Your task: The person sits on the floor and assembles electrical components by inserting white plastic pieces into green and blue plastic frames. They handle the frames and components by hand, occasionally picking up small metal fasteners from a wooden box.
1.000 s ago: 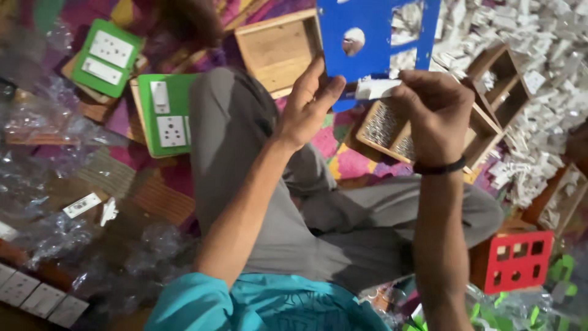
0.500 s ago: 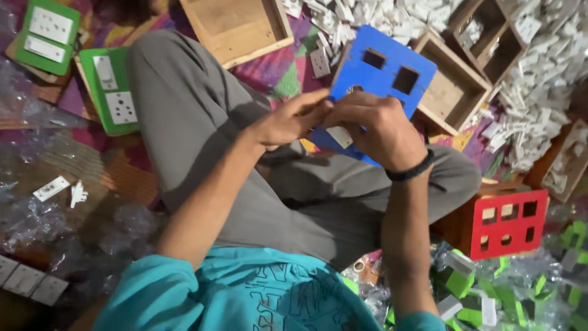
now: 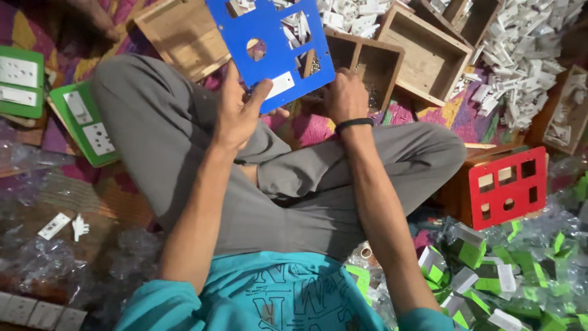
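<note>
Left hand (image 3: 239,113) clamped on blue plate (image 3: 272,46), held up, far centre above lap. Right hand (image 3: 344,95) closed, dipping into wooden tray (image 3: 361,58) behind plate; contents unclear.

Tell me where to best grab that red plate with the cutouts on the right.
Take the red plate by its top edge, coming from above. It leans upright against a wooden box, so the top rim is bare, while clutter crowds its foot. Pinch between the cutouts, on solid material.
</note>
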